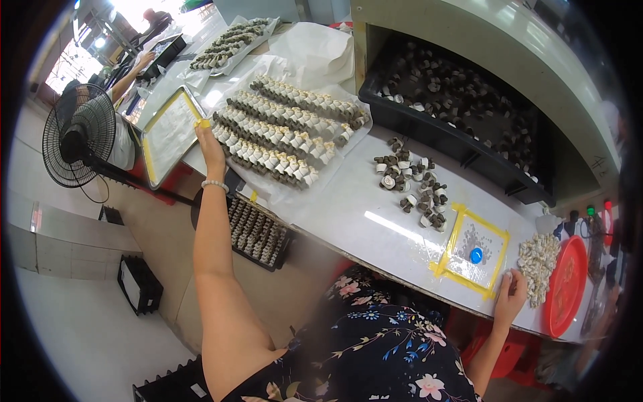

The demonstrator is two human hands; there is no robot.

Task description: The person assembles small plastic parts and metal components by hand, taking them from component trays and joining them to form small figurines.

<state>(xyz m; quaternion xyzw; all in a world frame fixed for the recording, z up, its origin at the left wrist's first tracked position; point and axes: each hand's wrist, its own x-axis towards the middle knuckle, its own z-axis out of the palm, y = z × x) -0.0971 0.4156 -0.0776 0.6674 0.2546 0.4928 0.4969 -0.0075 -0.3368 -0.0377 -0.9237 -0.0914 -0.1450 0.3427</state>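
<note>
My left hand [210, 149], a beaded bracelet at its wrist, is at the right corner of a shallow metal tray [166, 139] with yellow tape along its edges. Its fingers close on that corner; a yellow bit shows at the fingertips. Rows of small white-and-dark pieces [284, 127] lie on a plastic sheet beside it. My right hand [510, 298] is closed in a pinch at the table's front edge, with a small whitish thing at the fingertips. Nearest to it are a pile of small cream pieces [538, 260] and a yellow-taped square [483, 236] bearing a blue cap [476, 255].
Loose white-and-dark pieces [412, 179] lie mid-table before a black bin [455, 120] of similar pieces. A red tray [566, 287] stands at the right. A black fan [78, 136] and a filled crate [258, 231] are at left. Another person's arm [130, 77] is far left.
</note>
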